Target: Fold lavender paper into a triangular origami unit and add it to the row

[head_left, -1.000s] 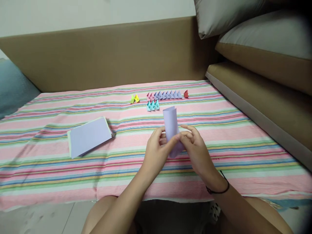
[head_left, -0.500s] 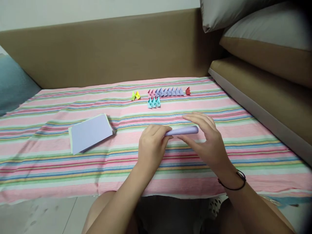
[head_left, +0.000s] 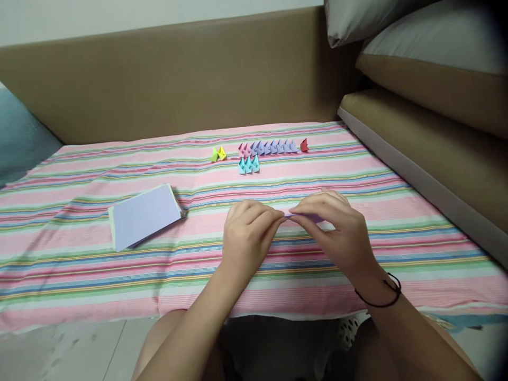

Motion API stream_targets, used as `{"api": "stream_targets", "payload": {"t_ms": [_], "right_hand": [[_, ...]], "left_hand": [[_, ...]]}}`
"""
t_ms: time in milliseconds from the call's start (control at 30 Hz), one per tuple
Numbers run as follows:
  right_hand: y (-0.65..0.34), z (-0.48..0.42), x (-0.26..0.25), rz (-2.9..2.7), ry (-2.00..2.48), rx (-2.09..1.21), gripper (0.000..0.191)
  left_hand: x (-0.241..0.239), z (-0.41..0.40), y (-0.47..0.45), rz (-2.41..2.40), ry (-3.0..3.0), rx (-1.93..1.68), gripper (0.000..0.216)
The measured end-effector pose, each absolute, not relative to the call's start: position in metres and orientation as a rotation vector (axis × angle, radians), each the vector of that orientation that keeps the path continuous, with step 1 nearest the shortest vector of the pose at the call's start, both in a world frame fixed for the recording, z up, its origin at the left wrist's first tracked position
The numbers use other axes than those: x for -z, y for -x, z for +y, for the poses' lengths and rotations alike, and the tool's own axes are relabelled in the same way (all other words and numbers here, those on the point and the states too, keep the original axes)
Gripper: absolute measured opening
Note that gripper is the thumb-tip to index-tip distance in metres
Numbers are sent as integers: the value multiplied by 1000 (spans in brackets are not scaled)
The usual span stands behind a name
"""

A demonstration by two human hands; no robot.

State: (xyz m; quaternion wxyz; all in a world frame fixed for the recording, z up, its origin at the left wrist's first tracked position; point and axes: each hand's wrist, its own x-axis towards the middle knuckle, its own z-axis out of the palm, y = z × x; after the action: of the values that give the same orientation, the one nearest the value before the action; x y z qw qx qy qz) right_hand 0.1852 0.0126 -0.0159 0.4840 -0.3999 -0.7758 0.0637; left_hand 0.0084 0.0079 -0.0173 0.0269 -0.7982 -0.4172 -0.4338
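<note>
A folded sheet of purple paper [head_left: 316,217] is held just above the striped cloth, mostly hidden by fingers. My left hand [head_left: 249,230] pinches its left end between thumb and fingertips. From the other side my right hand [head_left: 337,222] closes on it, thumb below and fingers above, its tips close to the left ones. Beyond the hands stand small folded paper pieces: a row of purple ones [head_left: 273,147] with pink ones [head_left: 244,150] at its left end, a red one [head_left: 304,145], turquoise ones [head_left: 248,164] and a yellow-green pair [head_left: 218,154].
To the left lies a stack of paper sheets [head_left: 146,218], purple on top. The striped cloth [head_left: 190,275] covers the seat. A brown backrest [head_left: 178,84] rises behind it, and cushions [head_left: 428,106] are piled at the right. A blue cushion [head_left: 24,137] leans at far left.
My right hand has gone from spread around the paper to pinching it near my left fingertips. The rounded paper fold now looks flatter. The view has shifted slightly.
</note>
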Motion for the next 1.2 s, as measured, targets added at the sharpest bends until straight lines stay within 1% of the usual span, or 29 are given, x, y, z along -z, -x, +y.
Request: {"api": "stream_targets", "payload": {"t_ms": [200, 333, 500, 567, 633, 733, 767, 833, 933, 1200], "right_hand": [[-182, 11, 16, -1965, 960, -102, 5], [-189, 15, 15, -2018, 1007, 7, 7], [-211, 25, 16, -1915, 1120, 109, 8], [-216, 26, 16, -1826, 1148, 86, 8], [-215, 26, 14, -1810, 1112, -35, 9], [-204, 21, 13, -1910, 1007, -247, 19], [-199, 20, 13, -1922, 998, -267, 15], [-189, 17, 14, -1923, 1015, -275, 6], [-179, 13, 18, -1921, 1034, -237, 10], [-174, 9, 21, -1862, 1050, -91, 9]], "left_hand": [[14, 7, -9, -1282, 2492, 1241, 7], [10, 10, -2, -1281, 2457, 1213, 7], [7, 14, 10, -1328, 2428, 1199, 9], [7, 15, 12, -1383, 2431, 1186, 10], [7, 14, 10, -1429, 2471, 1195, 11], [7, 13, 4, -1455, 2574, 1247, 13], [7, 13, 2, -1457, 2594, 1246, 13], [8, 11, -1, -1445, 2589, 1185, 14], [9, 9, -3, -1381, 2564, 1070, 14], [7, 7, -4, -1413, 2566, 1054, 13]]}}
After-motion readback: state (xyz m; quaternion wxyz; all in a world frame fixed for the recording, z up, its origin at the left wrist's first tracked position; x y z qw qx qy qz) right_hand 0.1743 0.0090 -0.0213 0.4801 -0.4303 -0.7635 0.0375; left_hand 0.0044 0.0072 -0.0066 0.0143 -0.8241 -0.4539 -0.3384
